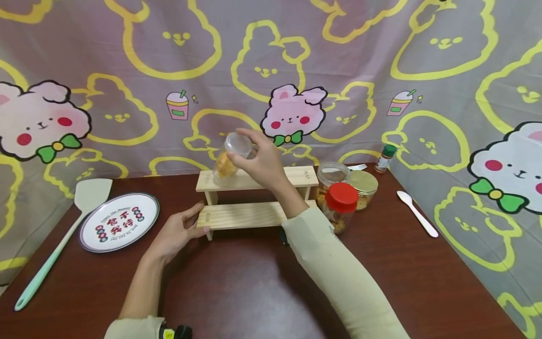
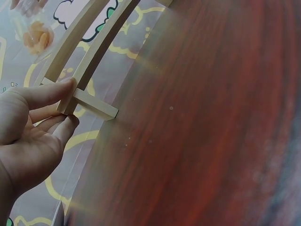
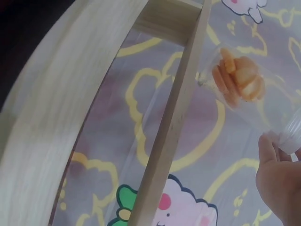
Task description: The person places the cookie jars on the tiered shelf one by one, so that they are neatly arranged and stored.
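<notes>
A two-tier wooden rack (image 1: 241,215) stands near the back of the table. My left hand (image 1: 179,231) pinches the left end of its lower shelf, thumb on top and fingers beneath, as the left wrist view shows. My right hand (image 1: 264,160) holds a clear jar (image 3: 235,80) by its translucent lid (image 1: 238,144). Orange-yellow snack pieces lie in the bottom of this jar. It tilts over the left end of the upper shelf (image 1: 271,179); whether its base touches the wood I cannot tell.
Right of the rack stand a red-lidded jar (image 1: 341,200), a gold-lidded jar (image 1: 362,186) and a clear-lidded jar (image 1: 332,174). Behind them are a fork (image 1: 357,167) and a green-capped bottle (image 1: 385,160). A white spoon (image 1: 417,214) lies right; a plate (image 1: 120,223) and spatula (image 1: 55,252) lie left.
</notes>
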Motion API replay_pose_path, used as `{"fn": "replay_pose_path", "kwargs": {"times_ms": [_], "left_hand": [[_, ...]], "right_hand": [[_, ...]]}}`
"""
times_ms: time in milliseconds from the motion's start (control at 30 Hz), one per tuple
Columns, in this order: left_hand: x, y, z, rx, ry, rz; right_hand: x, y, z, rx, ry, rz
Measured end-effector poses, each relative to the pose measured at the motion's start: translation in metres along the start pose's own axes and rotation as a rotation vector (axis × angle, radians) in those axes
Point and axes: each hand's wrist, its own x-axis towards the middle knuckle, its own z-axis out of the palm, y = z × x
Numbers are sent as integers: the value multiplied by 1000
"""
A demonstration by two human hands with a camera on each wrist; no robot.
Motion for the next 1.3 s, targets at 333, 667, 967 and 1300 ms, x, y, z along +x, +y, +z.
{"fn": "replay_pose_path", "kwargs": {"times_ms": [333, 667, 967, 1300], "left_hand": [[1, 0, 0, -11, 0, 0], [0, 0, -2, -12, -3, 6], [0, -1, -3, -22, -5, 6], [1, 0, -2, -30, -8, 4]], "right_hand": [[9, -1, 11, -76, -58, -10], [19, -5, 16, -160, -114, 64], [27, -1, 27, -77, -95, 128], [33, -1, 37, -176, -110, 181]]}}
